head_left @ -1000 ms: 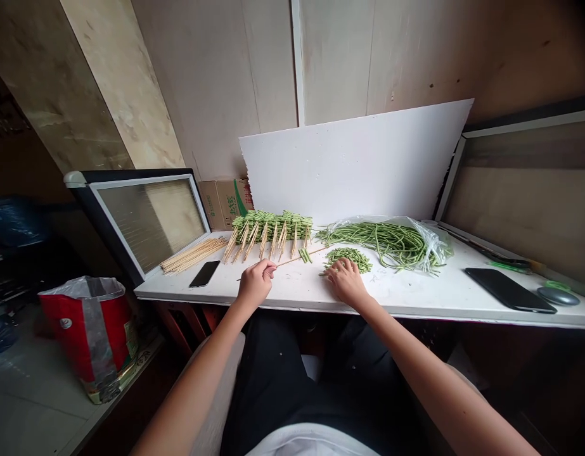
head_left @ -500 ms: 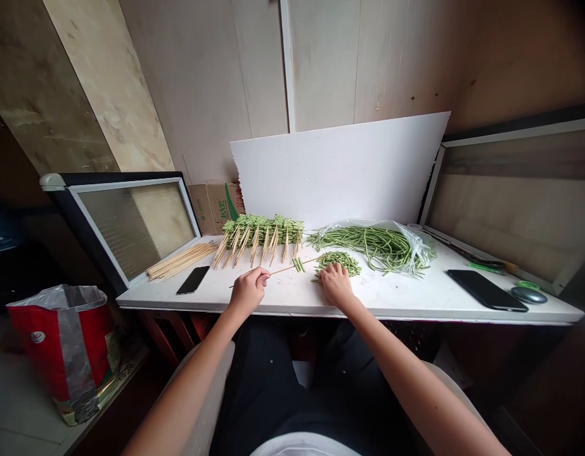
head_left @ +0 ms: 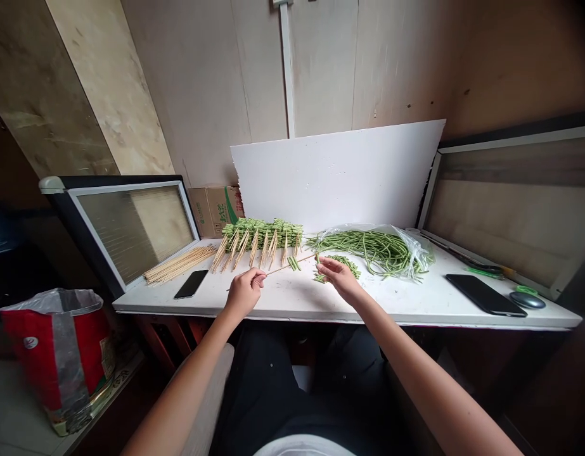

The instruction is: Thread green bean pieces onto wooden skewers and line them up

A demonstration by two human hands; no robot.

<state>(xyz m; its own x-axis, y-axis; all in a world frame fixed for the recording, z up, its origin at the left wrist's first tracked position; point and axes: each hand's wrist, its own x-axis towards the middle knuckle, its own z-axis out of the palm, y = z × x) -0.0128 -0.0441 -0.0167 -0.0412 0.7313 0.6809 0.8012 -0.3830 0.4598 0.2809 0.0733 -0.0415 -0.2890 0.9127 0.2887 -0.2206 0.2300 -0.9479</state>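
Note:
My left hand [head_left: 245, 291] is closed on a thin wooden skewer [head_left: 276, 270] that points to the right and carries a few short green bean pieces [head_left: 293, 263]. At the skewer's tip, my right hand [head_left: 337, 275] pinches another short green piece [head_left: 317, 258]. Partly behind the right hand lies a pile of cut bean pieces [head_left: 350, 266]. Loaded skewers [head_left: 263, 231] are stacked behind the left hand, their bare sticks toward me. Long whole beans [head_left: 368, 244] lie in a clear plastic bag to the right.
Bare skewers [head_left: 178, 265] and a phone [head_left: 191, 284] lie on the left of the white table [head_left: 277, 307]. A larger black phone [head_left: 485, 294] and a mouse [head_left: 527, 299] are at right. A white board [head_left: 334, 177] stands behind; a red bag [head_left: 59, 354] sits lower left.
My right hand has risen from the pile of cut pieces to the skewer tip with a piece in its fingers. My left hand still holds the skewer. The view has shifted slightly.

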